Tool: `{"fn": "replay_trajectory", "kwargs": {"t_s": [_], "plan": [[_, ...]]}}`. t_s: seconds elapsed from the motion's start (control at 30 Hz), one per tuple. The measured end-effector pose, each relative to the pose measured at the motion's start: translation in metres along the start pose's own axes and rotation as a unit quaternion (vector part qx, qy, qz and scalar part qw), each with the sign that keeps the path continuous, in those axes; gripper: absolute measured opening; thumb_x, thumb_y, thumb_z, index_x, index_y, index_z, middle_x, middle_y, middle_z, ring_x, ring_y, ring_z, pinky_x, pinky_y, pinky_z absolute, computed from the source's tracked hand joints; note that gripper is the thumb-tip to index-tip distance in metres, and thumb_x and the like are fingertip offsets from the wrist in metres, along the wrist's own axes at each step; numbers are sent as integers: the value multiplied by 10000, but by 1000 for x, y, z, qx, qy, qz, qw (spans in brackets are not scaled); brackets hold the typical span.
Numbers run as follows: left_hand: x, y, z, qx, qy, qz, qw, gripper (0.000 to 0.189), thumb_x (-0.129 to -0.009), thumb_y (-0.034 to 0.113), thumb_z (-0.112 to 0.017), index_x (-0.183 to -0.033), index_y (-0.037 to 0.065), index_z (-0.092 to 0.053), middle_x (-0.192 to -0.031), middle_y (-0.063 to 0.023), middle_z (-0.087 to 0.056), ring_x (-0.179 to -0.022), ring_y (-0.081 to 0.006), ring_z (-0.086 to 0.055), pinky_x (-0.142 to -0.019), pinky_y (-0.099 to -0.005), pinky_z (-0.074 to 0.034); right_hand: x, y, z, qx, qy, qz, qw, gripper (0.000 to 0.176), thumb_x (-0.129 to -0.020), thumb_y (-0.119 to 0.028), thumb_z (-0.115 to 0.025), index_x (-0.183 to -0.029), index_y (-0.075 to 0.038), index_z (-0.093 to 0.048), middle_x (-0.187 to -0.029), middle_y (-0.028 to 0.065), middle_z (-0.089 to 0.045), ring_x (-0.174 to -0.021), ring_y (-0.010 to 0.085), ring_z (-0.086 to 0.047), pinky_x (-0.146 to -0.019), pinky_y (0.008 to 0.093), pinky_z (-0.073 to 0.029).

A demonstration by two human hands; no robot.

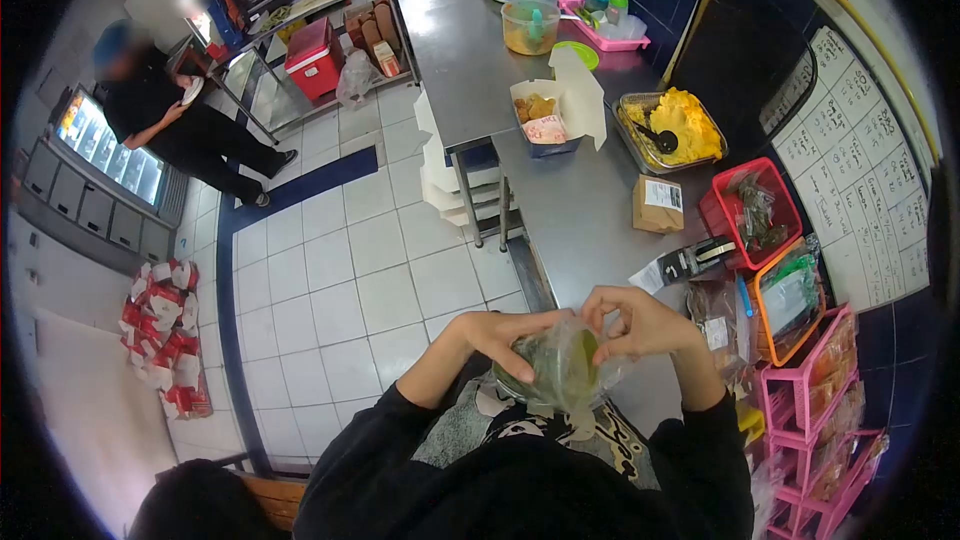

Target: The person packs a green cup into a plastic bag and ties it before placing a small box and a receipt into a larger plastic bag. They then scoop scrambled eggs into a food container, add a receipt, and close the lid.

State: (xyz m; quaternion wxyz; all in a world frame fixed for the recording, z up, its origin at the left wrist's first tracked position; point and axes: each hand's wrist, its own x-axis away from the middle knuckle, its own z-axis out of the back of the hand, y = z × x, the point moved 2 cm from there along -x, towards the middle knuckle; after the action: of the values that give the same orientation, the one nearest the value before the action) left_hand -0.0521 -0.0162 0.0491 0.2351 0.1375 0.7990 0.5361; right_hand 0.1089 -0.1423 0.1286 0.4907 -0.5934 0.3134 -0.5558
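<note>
Close to my body, a clear plastic bag [566, 372] with something green inside is held between my two hands. My left hand [507, 338] is closed around the bag's left side. The fingers of my right hand [640, 325] pinch the upper right part of the bag. What the green contents are, I cannot make out. Beyond my hands, on the steel counter [580, 260], a small brown box [658, 204] with a white label stands beside a black label device [697, 258] with a paper strip hanging out.
Farther up the counter are an open food box [555, 120], a foil tray of yellow food [680, 125] with a black ladle, and tubs. Red [752, 215] and orange baskets line the right wall. A person [160, 110] in black stands at the left with a plate.
</note>
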Motion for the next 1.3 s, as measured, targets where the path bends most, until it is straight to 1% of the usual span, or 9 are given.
{"fn": "replay_trajectory", "kwargs": {"t_s": [0.07,0.3,0.37,0.57,0.77,0.87,1.1,1.23,1.3], "plan": [[-4,1,-6,-11,11,82,997,1033,-691,318,-776,-1395,-36,-108,-1316,-167,-388,-1215,-209,-390,-992,-331,-321,-1,7,6,9,-35,-18,999,399,-714,-64,-741,-1048,-38,-525,-786,21,-573,-454,43,-488,-355,201,-337],[2,-9,-4,27,82,66,994,1107,-680,306,-791,-1402,-26,-19,-1360,-171,-309,-1253,-209,-330,-1023,-330,-280,-8,6,12,253,161,125,946,242,-689,-7,-699,-897,-39,-579,-721,20,-580,-549,84,-554,-481,226,-451],[-3,-4,-8,51,68,3,996,926,-714,291,-771,-1312,-22,-137,-1210,-137,-384,-1158,-172,-371,-963,-285,-323,-12,-1,2,336,190,182,904,286,-672,10,-687,-935,-36,-586,-735,34,-591,-590,106,-572,-529,239,-470],[-8,-10,-13,106,81,7,991,938,-699,316,-778,-1300,4,-128,-1210,-120,-352,-1197,-193,-321,-1000,-310,-264,-17,-15,7,197,15,73,978,384,-640,31,-670,-1008,-45,-592,-730,46,-590,-649,138,-579,-591,248,-472],[-5,-2,0,-31,147,-9,989,900,-689,322,-783,-1269,19,-165,-1181,-112,-367,-1170,-187,-345,-991,-311,-260,-9,-26,31,256,161,181,936,201,-695,38,-673,-883,-11,-625,-715,50,-608,-641,110,-587,-608,240,-474],[-3,0,5,-23,183,-11,983,888,-673,324,-792,-1257,21,-195,-1153,-100,-380,-1151,-179,-352,-983,-301,-265,-8,-25,35,52,296,232,925,32,-798,41,-616,-829,48,-612,-749,57,-617,-688,111,-590,-649,245,-489],[25,-13,12,158,157,32,974,1072,-656,349,-783,-1394,-20,-99,-1335,-132,-323,-1252,-215,-305,-1028,-324,-249,-3,-16,51,-128,280,343,887,297,-842,-68,-604,-1110,17,-509,-885,94,-612,-757,160,-586,-695,267,-481],[36,-51,19,183,169,22,968,1101,-643,366,-782,-1407,-36,-99,-1392,-153,-282,-1271,-232,-300,-1035,-342,-257,5,-52,8,194,260,293,899,501,-790,-86,-639,-1243,-54,-427,-1140,119,-517,-955,202,-535,-746,319,-466],[39,-57,22,191,162,29,968,1086,-633,369,-786,-1399,-44,-137,-1387,-156,-292,-1267,-234,-306,-1033,-345,-260,-3,-45,-2,271,223,249,903,449,-718,-95,-717,-1121,-31,-528,-1041,110,-577,-892,191,-575,-710,274,-467]]}}
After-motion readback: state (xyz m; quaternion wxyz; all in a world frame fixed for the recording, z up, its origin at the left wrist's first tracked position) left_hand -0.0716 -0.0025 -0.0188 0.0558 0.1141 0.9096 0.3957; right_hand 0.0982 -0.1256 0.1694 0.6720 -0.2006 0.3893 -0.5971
